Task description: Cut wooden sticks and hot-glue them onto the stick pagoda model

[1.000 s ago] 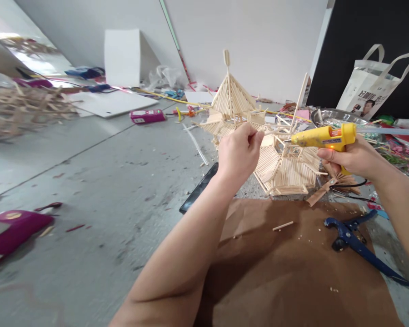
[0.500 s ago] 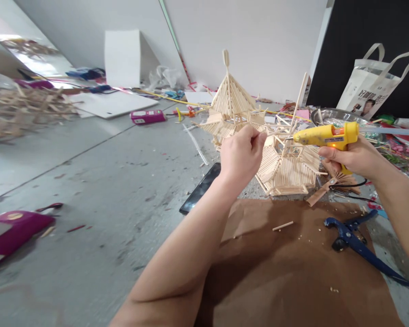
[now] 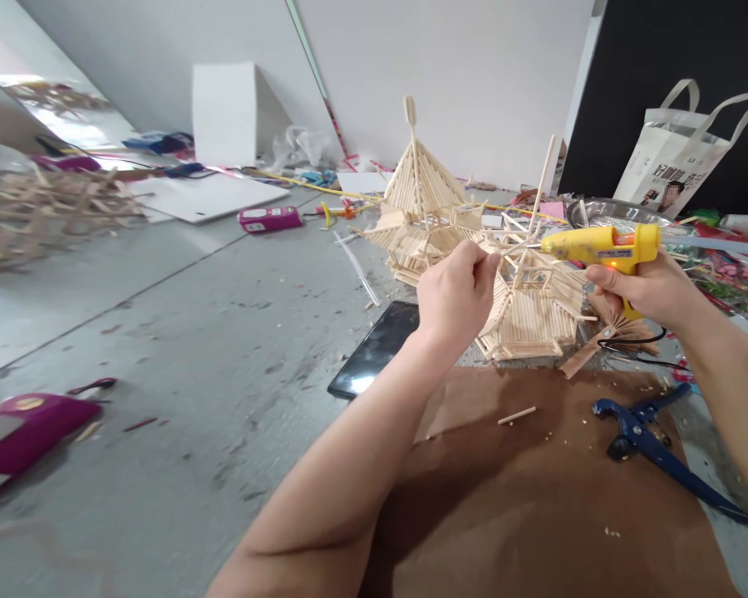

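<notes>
My right hand (image 3: 654,286) grips a yellow hot glue gun (image 3: 604,245), its nozzle pointing left and a long translucent glue stick (image 3: 711,242) trailing from its back. The fingers of my left hand (image 3: 458,291) are pinched, and a thin wooden stick (image 3: 516,247) reaches from them towards the nozzle. Both hands are over a model roof of wooden sticks (image 3: 529,320), with one taller stick (image 3: 542,183) rising from it. Behind my left hand stands a second stick model with a pointed roof (image 3: 420,178). My left fingertips are partly hidden.
Brown paper (image 3: 536,515) covers the near floor, with a loose stick (image 3: 517,414) and a blue cutter (image 3: 661,448) on it. A black phone (image 3: 374,345) lies beside my left forearm. Purple tools (image 3: 270,219) are on the left; a metal bowl (image 3: 577,214) and white bag (image 3: 666,162) at the back right.
My left hand has shifted a little right and down, showing more of the phone. The glue gun has moved slightly right, still in my right hand.
</notes>
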Action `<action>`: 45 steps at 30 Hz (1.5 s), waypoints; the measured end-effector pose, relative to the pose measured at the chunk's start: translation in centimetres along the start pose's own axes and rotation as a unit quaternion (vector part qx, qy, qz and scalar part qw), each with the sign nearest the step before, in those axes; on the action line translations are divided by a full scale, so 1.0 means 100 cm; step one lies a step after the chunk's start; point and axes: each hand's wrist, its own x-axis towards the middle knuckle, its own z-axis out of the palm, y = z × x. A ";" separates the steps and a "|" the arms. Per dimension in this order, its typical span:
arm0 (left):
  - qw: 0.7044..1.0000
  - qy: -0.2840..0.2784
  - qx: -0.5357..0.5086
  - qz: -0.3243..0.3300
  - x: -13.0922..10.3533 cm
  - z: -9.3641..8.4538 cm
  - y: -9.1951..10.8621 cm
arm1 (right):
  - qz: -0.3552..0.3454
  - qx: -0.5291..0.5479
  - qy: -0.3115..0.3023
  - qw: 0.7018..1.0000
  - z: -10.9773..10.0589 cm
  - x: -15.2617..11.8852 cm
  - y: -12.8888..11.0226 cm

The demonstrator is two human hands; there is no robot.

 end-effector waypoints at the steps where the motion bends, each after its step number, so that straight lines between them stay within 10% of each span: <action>1: 1.000 0.003 -0.016 -0.007 0.000 0.000 0.000 | 0.008 0.017 0.018 1.000 0.000 0.000 0.001; 13: 0.969 -0.019 -0.239 -0.067 0.009 0.008 -0.017 | 0.037 0.175 0.059 0.982 0.002 0.003 -0.007; 45: 0.962 -0.024 -0.261 -0.072 0.009 0.009 -0.018 | 0.055 0.184 0.061 0.980 0.003 0.003 -0.005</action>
